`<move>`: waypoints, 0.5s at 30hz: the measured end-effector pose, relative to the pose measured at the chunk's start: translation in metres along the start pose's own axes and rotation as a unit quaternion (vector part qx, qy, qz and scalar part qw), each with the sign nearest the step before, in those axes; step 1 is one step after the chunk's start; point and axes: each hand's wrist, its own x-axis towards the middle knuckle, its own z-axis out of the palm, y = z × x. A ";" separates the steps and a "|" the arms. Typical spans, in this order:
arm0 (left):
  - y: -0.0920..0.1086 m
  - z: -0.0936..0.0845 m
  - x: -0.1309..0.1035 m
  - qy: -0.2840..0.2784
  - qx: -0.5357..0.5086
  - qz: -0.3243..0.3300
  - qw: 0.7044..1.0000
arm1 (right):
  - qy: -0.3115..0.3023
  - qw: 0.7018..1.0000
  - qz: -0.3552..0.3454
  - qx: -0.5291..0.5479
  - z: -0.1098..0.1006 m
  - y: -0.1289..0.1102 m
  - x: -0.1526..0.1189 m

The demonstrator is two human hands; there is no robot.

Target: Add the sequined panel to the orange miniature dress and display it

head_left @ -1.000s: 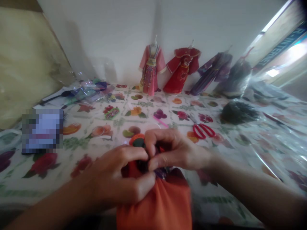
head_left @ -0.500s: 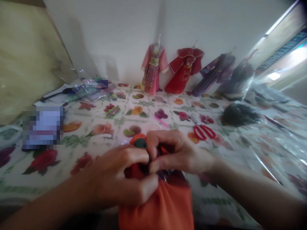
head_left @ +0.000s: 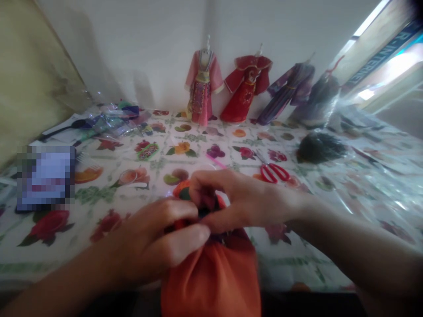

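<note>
Your left hand [head_left: 165, 231] pinches the dark waist of the orange-skirted doll garment [head_left: 214, 281] at the tablecloth's [head_left: 284, 281] near edge. Your right hand [head_left: 241, 200] curls thumb and forefinger narrowly over it; what lies between their tips is hidden. Red-handled scissors [head_left: 276, 173] lie beyond.

Fruit-print counter [head_left: 291, 275] holds scissors [head_left: 273, 171], pixelated device [head_left: 48, 178] left, plastic [head_left: 112, 122] back left, dark bundle [head_left: 319, 147] right, small dresses [head_left: 244, 99] at back.
</note>
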 end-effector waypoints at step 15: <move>0.000 -0.004 -0.001 0.009 -0.003 0.103 0.995 | 0.001 0.993 0.028 0.111 -0.005 0.011 -0.005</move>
